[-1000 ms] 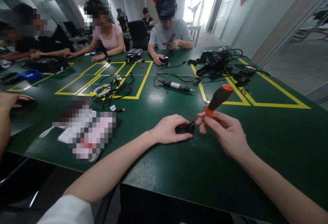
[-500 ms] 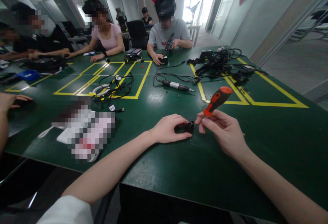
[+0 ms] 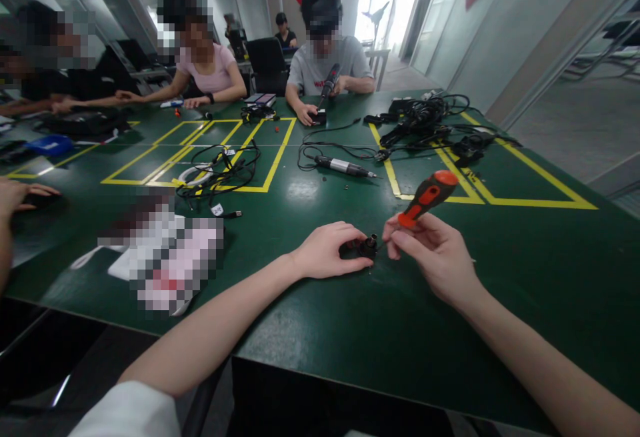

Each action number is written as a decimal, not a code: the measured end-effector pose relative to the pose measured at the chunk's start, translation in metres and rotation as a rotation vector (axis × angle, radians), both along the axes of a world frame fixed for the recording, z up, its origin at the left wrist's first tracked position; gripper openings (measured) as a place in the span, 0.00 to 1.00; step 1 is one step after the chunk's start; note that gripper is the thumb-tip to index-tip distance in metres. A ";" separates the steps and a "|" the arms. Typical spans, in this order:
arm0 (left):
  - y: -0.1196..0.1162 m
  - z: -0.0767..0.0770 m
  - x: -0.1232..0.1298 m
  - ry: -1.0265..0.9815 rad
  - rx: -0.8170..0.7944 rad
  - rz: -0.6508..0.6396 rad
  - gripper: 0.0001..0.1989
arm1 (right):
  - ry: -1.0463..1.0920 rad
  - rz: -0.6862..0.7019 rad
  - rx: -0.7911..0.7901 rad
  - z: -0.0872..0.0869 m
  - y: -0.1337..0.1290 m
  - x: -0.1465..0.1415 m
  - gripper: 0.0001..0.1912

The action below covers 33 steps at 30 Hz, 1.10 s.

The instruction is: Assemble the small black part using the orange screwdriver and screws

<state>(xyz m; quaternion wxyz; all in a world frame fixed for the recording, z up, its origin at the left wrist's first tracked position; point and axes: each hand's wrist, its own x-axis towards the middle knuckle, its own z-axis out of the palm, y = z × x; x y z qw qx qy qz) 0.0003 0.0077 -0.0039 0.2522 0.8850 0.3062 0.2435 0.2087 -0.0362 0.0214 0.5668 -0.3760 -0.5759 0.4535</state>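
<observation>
Thumb and fingers of my left hand (image 3: 336, 250) are closed around a small black part (image 3: 369, 246) on the green table. A short metallic cylinder rises from the part's top; its far side is hidden by my palm. To its right, my right hand (image 3: 436, 250) grips a screwdriver (image 3: 429, 197) with an orange and black handle. The tool leans, handle up and to the right, with its thin shaft pointing down at the part's right side. Whether the tip touches the part I cannot tell.
Ahead lies a grey and black electric screwdriver (image 3: 345, 167) with a cord. Coiled black cables (image 3: 220, 167) sit left, and a larger cable heap (image 3: 425, 120) back right. Blurred-out pouches (image 3: 180, 263) lie near my left forearm. Across the table (image 3: 300, 330) a person (image 3: 327, 63) works with a tool.
My right hand and the screwdriver have shifted very slightly; my left hand keeps its hold on the black part. Across the table, a person in pink has moved their hands.
</observation>
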 end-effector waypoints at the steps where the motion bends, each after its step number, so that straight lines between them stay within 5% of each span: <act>1: 0.000 0.000 0.000 0.005 -0.006 0.001 0.16 | -0.017 -0.013 -0.001 0.000 0.000 0.000 0.17; 24: 0.001 -0.005 0.001 0.006 0.012 -0.029 0.17 | -0.146 -0.091 -0.042 0.002 -0.002 0.006 0.18; 33: 0.000 -0.004 0.001 -0.009 0.008 -0.031 0.17 | 0.003 -0.037 -0.014 0.002 -0.002 0.002 0.17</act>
